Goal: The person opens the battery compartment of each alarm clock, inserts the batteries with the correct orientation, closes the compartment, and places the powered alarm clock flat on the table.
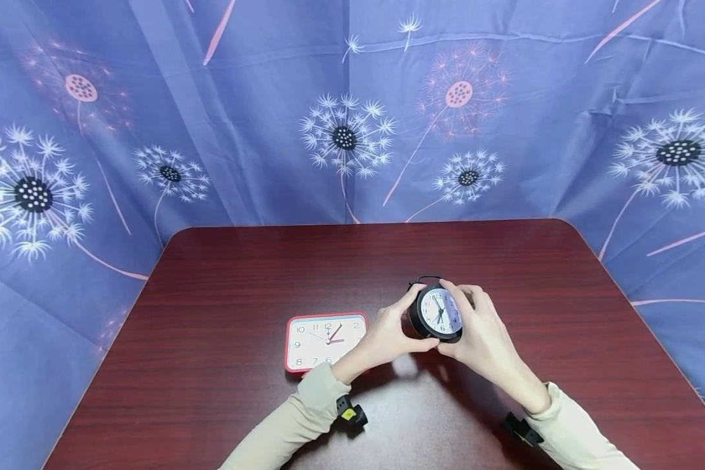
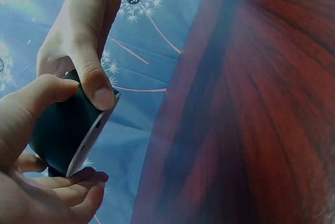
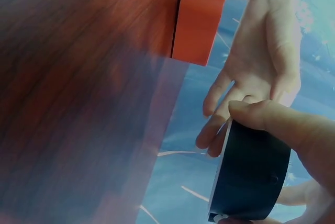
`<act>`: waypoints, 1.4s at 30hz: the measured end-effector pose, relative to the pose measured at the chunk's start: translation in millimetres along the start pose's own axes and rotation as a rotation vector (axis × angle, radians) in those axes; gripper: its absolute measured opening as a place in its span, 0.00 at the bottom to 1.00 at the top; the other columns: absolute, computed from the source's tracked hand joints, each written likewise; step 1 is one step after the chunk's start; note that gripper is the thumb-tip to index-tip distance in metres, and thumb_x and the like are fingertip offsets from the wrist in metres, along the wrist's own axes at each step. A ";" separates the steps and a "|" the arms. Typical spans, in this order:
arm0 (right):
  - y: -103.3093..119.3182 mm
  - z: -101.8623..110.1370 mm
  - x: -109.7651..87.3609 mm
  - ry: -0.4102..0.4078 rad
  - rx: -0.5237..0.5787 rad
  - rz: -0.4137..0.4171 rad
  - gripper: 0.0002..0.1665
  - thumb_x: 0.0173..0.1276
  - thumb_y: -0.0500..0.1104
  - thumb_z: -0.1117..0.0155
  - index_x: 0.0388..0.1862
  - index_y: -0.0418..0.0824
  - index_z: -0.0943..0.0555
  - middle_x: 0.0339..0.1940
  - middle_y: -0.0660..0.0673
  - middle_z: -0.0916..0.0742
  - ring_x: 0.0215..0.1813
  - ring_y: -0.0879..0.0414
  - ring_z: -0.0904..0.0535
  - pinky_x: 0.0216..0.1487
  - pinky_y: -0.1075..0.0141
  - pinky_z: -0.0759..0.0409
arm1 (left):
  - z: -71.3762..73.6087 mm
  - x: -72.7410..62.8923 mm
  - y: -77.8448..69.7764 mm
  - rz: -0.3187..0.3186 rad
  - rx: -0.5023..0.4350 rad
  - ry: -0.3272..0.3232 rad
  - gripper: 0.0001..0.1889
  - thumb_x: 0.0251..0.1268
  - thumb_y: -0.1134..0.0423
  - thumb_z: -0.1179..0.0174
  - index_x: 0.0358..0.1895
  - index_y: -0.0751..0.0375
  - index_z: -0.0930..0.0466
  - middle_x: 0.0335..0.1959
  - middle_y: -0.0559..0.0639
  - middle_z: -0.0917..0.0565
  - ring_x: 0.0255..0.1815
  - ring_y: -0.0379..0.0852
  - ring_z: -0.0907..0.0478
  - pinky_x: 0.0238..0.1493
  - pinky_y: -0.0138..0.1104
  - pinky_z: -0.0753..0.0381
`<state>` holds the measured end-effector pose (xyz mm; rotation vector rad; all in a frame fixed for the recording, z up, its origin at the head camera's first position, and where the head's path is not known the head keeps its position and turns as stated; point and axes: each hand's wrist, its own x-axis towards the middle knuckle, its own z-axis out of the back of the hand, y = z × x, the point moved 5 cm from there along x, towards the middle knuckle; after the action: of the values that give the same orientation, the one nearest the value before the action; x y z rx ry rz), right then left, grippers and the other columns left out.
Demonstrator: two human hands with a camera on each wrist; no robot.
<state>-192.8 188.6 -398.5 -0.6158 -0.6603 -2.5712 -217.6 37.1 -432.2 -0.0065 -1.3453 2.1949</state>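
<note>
A round black alarm clock (image 1: 439,312) with a white dial and a thin top handle is held up over the table, its face tilted toward the head camera. My left hand (image 1: 395,331) grips its left side, thumb along the bottom edge and fingers at the upper left. On the opposite side my right hand (image 1: 480,329) grips it, fingers over the top right and thumb at the bottom. In the left wrist view both thumbs press on the black casing (image 2: 63,122). The right wrist view shows the casing (image 3: 251,174) from its side.
A red-framed rectangular clock (image 1: 311,343) with a white dial lies left of my hands, partly covered by my left wrist. The dark red wooden table (image 1: 211,281) ends at a blue dandelion-print cloth (image 1: 258,130) behind and at the sides.
</note>
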 end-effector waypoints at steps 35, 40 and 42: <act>-15.7 2.5 2.8 -0.007 0.339 -0.254 0.55 0.33 0.44 0.13 0.64 0.40 0.27 0.59 0.37 0.30 0.57 0.51 0.28 0.49 0.88 0.35 | 7.9 4.6 5.8 0.027 -0.539 0.042 0.43 0.53 0.74 0.32 0.73 0.51 0.39 0.67 0.56 0.27 0.61 0.50 0.24 0.62 0.37 0.26; -16.2 0.1 1.7 0.030 0.403 -0.232 0.54 0.37 0.43 0.15 0.67 0.41 0.29 0.63 0.38 0.27 0.60 0.47 0.25 0.52 0.88 0.33 | 6.1 3.4 5.9 0.026 -0.481 0.052 0.42 0.54 0.71 0.32 0.73 0.51 0.40 0.67 0.53 0.26 0.58 0.47 0.21 0.60 0.42 0.24; -16.3 -0.9 0.7 0.035 0.419 -0.221 0.54 0.38 0.42 0.15 0.67 0.41 0.30 0.63 0.39 0.25 0.60 0.52 0.24 0.52 0.87 0.32 | 5.1 2.9 6.2 0.028 -0.456 0.054 0.42 0.54 0.69 0.31 0.73 0.51 0.40 0.67 0.52 0.27 0.57 0.45 0.21 0.59 0.43 0.24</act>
<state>-201.6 201.0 -404.5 -0.3738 -1.2714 -2.5129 -224.3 32.1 -433.9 -0.2539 -1.7914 1.8485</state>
